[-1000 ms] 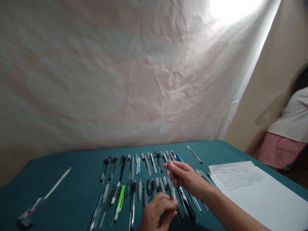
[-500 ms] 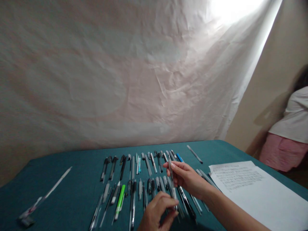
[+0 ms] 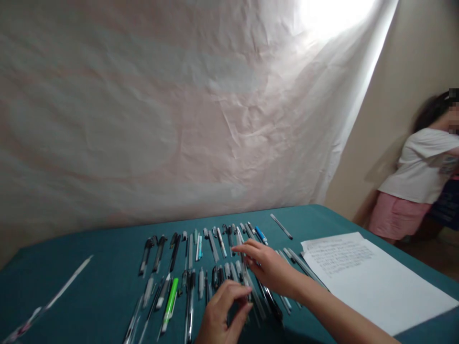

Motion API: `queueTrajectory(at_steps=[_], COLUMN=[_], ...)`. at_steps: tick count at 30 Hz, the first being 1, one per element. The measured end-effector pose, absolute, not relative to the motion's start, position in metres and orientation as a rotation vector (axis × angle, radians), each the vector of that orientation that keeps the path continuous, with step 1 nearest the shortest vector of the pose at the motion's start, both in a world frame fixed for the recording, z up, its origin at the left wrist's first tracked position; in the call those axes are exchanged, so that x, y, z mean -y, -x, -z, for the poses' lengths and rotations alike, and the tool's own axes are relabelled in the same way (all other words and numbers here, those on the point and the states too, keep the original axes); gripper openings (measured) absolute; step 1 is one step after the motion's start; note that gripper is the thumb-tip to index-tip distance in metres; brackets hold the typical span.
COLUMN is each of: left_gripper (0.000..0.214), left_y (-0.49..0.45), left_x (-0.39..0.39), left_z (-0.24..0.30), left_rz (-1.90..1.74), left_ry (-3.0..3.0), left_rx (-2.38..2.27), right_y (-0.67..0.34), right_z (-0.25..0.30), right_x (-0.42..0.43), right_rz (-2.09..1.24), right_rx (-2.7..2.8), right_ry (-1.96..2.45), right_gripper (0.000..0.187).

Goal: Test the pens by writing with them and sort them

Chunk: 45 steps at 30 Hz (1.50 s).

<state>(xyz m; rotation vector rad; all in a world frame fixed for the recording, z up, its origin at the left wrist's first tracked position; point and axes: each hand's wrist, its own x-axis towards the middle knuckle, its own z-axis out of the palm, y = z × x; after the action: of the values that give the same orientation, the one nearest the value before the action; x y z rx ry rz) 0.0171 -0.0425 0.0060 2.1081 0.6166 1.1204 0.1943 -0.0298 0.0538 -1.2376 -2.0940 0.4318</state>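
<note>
Between my two hands is a slim clear pen (image 3: 245, 276), tilted with its top end away from me. My left hand (image 3: 225, 310) is closed in a pinch at the pen's lower end, thumb and forefinger around it. My right hand (image 3: 267, 263) has its fingers at the upper part; its thumb is hidden, and blur hides the details of the grip. Below and around both hands lie two rows of pens, among them a green highlighter (image 3: 169, 305), a white pen (image 3: 221, 242) and a blue-capped pen (image 3: 261, 235).
Handwritten paper sheets (image 3: 373, 291) lie at the right of the green-covered table (image 3: 100, 296). One pen (image 3: 281, 226) lies apart at the back. A thin white-and-clear item (image 3: 70, 283) is at far left. A person (image 3: 412, 162) stands beyond the right side; a pale sheet (image 3: 179, 119) hangs behind.
The view has turned a little to the right. My right hand's fingers have stretched out more along the pen, and my left hand stays near the lower end.
</note>
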Motion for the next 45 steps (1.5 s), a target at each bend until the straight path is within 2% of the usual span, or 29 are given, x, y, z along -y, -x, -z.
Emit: queueTrajectory(at_steps=[5, 12, 19, 27, 33, 45], left_gripper=[0.045, 0.022, 0.026, 0.027, 0.028, 0.023], left_y=[-0.020, -0.026, -0.026, -0.028, -0.028, -0.027], left_x=[0.045, 0.042, 0.032, 0.028, 0.027, 0.032], left_z=[0.000, 0.005, 0.022, 0.030, 0.028, 0.025], left_rz=[-1.036, -0.824, -0.893, -0.913, -0.883, -0.795], left_ry=[-2.165, -2.654, -2.961, -3.009, -3.027, -2.998], left_rx=[-0.628, -0.468, -0.331, -0.363, -0.324, -0.372], right_y=[-0.221, -0.312, -0.383, -0.398, -0.402, -0.403], right_z=[-0.053, -0.043, -0.004, 0.026, 0.032, 0.041], right_x=[0.039, 0.070, 0.099, 0.110, 0.114, 0.114], right_rz=[-0.206, -0.266, -0.393, -0.456, -0.376, -0.217], right_rx=[2.029, 1.649, 1.340, 1.212, 1.264, 1.301], right_ry=[1.425, 1.582, 1.747, 1.719, 1.759, 1.831], right_gripper=[0.029, 0.027, 0.023, 0.026, 0.016, 0.019])
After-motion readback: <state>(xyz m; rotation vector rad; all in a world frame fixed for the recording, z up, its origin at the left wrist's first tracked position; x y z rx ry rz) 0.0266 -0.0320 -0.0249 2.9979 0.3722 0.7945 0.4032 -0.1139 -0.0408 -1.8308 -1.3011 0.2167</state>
